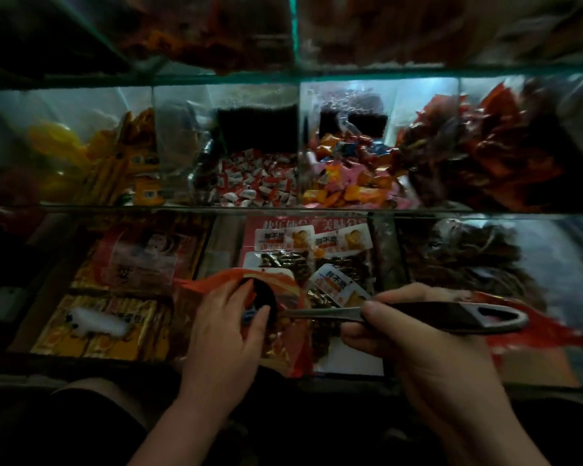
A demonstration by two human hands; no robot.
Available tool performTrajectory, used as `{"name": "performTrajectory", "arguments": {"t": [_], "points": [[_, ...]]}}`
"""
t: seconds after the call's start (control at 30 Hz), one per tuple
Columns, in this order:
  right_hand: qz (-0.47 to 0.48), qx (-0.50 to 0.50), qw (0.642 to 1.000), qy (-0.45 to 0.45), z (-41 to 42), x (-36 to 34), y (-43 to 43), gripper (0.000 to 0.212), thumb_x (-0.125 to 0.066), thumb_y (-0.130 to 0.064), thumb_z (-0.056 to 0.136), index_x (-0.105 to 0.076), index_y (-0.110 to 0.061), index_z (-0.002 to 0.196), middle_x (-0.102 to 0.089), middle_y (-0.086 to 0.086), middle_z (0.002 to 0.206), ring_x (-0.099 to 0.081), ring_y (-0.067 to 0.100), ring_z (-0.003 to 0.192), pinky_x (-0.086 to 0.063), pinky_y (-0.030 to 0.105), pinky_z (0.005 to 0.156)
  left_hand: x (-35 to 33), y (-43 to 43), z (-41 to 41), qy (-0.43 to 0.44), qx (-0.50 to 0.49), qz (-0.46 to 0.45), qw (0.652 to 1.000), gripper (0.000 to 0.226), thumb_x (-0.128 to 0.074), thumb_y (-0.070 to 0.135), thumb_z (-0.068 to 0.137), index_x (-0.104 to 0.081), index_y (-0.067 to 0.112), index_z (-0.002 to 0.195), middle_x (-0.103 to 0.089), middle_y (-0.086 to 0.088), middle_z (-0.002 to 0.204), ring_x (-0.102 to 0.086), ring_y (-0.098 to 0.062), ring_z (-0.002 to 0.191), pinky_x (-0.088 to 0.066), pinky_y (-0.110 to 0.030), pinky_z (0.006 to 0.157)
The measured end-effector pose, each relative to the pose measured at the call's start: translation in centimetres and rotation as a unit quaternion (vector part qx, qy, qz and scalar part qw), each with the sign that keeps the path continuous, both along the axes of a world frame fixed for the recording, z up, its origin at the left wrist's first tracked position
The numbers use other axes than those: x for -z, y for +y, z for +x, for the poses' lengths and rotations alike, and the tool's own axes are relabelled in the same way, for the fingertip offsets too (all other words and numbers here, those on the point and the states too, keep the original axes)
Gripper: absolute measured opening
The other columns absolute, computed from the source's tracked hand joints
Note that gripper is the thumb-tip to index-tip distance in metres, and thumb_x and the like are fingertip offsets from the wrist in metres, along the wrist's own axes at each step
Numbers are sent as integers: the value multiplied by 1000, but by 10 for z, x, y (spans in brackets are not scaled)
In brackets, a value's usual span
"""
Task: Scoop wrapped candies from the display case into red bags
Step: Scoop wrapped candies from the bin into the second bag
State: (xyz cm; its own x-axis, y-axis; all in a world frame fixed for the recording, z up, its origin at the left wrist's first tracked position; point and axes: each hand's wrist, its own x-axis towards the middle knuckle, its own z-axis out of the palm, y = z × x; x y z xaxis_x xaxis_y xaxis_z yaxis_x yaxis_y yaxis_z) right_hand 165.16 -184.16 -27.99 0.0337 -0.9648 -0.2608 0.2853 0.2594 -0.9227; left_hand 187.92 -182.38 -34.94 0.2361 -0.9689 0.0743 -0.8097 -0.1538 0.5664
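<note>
Just beyond my right hand (428,348), a white-labelled snack packet (332,281) reads 胖不墩. Two more packets (274,237) farther off carry the same name. Behind them, a red card (337,224) shows 美味分; the rest is too blurred to read.

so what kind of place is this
Probably a sweet or snack shop counter: a glass display case split into compartments, loose wrapped candies heaped in them, and labelled snack packets below.

Dim, underexposed wide-angle view, dark blurred warped edges.
</note>
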Motion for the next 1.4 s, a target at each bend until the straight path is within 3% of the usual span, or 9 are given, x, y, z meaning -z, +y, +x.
{"name": "performTrajectory", "arguments": {"t": [0.2,0.3,0.57,0.73,0.87,1.0,1.13,1.27,1.4], "points": [[-25,-13,999,-33,-9,-8,8,16,-80,-8,65,-71,-21,65,-75,22,73,-77,40,72,-63,38,64,0,0,-8,-37,-6,-59,998,47,-50,40,98,-69,9,128,-59,-7,137,-52,-27,131,-45,-54,108],[-36,-15,998,-39,-16,-25,10,22,-81,-4,67,-69,-21,62,-74,20,67,-77,38,66,-63,37,59,-12,-11,-16,-41,26,-113,992,42,-50,37,99,-71,10,125,-61,-2,134,-51,-18,131,-42,-42,109],[-96,166,974,-124,-40,-66,3,16,-66,-8,66,-54,-10,77,-65,6,54,-71,25,47,-59,28,47,-70,-86,-57,-47,142,-245,958,34,-56,32,98,-72,10,120,-65,-3,126,-55,-19,122,-46,-44,105],[-113,218,964,-101,-27,-74,-16,28,-55,-3,99,-67,-18,79,-71,1,56,-73,12,53,-60,22,54,-93,-151,-74,-64,197,-178,962,48,-48,43,105,-52,19,146,-38,-4,159,-27,-22,150,-22,-44,124],[-50,123,991,19,-7,-46,-57,25,-54,-26,105,-63,-6,117,-76,12,114,-73,14,88,-59,36,88,-91,-173,-79,56,153,-143,976,60,-49,41,106,-28,23,159,-15,2,169,-9,-16,156,-9,-33,123],[-356,120,882,285,-8,-31,-68,13,-76,-6,92,-66,-13,93,-70,-1,92,-69,9,81,-59,28,70,-77,-157,-73,165,111,-161,967,55,-54,29,103,-35,29,154,-33,4,160,-35,-15,147,-38,-46,118],[-468,-6,779,416,-17,-25,-73,8,-68,-14,92,-68,-9,99,-63,1,101,-64,16,91,-53,35,77,-60,-136,-62,202,108,-164,959,55,-60,36,93,-42,38,146,-49,12,146,-52,-8,132,-49,-43,107],[-419,-31,788,451,-25,-36,-73,13,-71,-25,88,-76,-37,87,-66,-10,102,-63,3,97,-54,34,97,-53,-128,-54,227,106,-159,955,58,-61,46,91,-40,48,145,-47,20,148,-48,-5,137,-47,-47,110],[-444,104,782,424,-21,-66,-23,15,-69,-20,95,-66,-34,89,-71,-9,103,-72,8,92,-56,25,85,-59,-125,-54,241,116,-159,950,65,-60,56,91,-33,52,150,-36,22,157,-39,-5,144,-41,-48,115]]}}
